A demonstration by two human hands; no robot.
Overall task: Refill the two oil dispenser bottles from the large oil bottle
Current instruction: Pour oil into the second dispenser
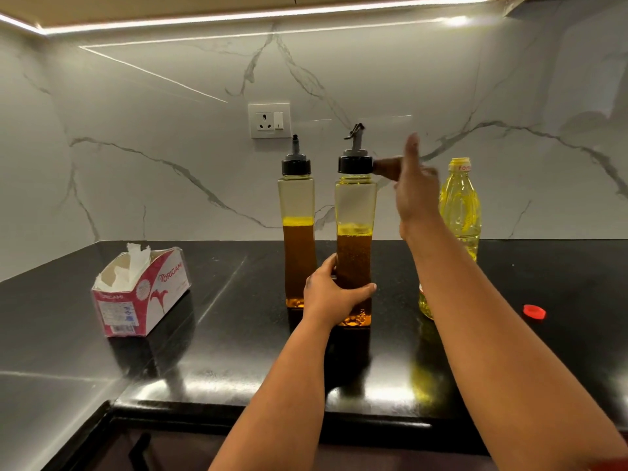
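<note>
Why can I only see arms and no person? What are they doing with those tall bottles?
The camera sits on the person's head and looks forward and down, so you see only their two arms, as if you were them. There is just this one picture.

On the black counter stand two tall dispenser bottles with black spout caps, both about half full of brownish oil. The left hand grips the nearer dispenser bottle low down. The right hand is up beside its cap; it looks blurred, and I cannot tell if it touches the cap.

The other dispenser bottle stands just behind. To the right is the large oil bottle, yellow and open, with its red cap lying on the counter. On the left is a tissue box.
</note>
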